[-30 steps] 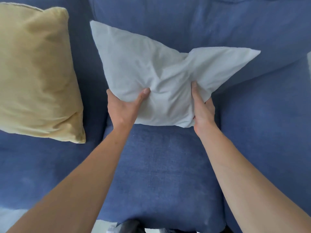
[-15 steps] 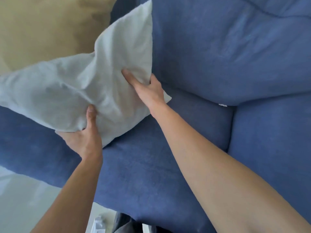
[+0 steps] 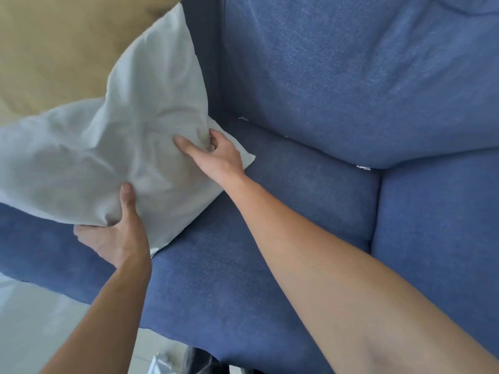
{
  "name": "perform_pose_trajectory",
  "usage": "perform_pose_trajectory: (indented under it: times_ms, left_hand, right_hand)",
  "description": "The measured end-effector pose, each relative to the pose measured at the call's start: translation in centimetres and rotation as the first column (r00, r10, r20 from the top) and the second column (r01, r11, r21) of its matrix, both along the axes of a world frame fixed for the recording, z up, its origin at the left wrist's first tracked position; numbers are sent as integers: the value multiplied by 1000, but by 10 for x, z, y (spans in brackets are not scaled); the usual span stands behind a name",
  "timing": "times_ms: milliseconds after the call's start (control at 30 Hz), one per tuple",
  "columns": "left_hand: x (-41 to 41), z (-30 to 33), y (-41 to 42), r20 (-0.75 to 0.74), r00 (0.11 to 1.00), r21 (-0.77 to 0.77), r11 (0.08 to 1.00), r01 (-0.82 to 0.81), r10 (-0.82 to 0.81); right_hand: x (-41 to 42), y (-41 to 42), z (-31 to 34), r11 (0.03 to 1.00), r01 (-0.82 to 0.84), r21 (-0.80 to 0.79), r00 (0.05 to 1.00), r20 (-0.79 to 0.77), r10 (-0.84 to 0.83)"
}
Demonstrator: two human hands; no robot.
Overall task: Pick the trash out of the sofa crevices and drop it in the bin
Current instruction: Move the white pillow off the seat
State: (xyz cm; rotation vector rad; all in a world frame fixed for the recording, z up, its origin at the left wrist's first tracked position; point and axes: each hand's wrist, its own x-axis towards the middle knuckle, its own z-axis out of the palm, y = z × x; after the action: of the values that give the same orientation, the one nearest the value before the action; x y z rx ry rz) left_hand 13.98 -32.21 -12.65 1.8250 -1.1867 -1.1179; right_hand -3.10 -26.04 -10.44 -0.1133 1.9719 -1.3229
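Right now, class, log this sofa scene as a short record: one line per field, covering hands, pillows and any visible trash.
left hand: grips the white pillow at its lower edge
right hand: loosening on the pillow's right side
yellow pillow: behind the white one
sofa: blue fabric
trash: small white scraps in the crevice below the back cushion
bin: not in view
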Motion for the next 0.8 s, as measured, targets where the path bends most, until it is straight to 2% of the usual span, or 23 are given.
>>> perform_pose_trajectory:
  times_ms: [67, 200, 333, 433, 533, 633, 700, 800]
  left_hand:
    - [8, -8, 11, 20, 998, 10, 998, 59, -59]
    - [17, -24, 52, 118, 988, 153, 985, 83, -102]
    - [0, -31, 97, 90, 985, 222, 967, 125, -148]
    - [-28, -33, 127, 78, 954, 238, 935, 263, -289]
    - [-64, -35, 145, 64, 896, 265, 873, 410, -440]
    - [-104, -41, 145, 31, 827, 218, 812, 542, -561]
    - [-128, -45, 141, 31, 757, 175, 750, 638, -652]
    - [-160, -52, 136, 80, 607, 109, 613, 783, -790]
  right_hand:
    - [-2, 14, -4, 999, 30, 15, 999, -25, -30]
    - [-11, 48, -17, 994, 67, 83, 993, -106, -58]
    - [-25, 87, -29, 981, 128, 145, 983, -147, -106]
    - [-34, 117, -40, 963, 187, 196, 972, -180, -152]
    - [-43, 142, -51, 945, 219, 241, 965, -196, -174]
    - [-52, 158, -65, 929, 235, 287, 962, -204, -180]
    - [-59, 162, -75, 918, 239, 315, 959, -224, -172]
    - [-71, 161, -91, 909, 244, 339, 941, -310, -137]
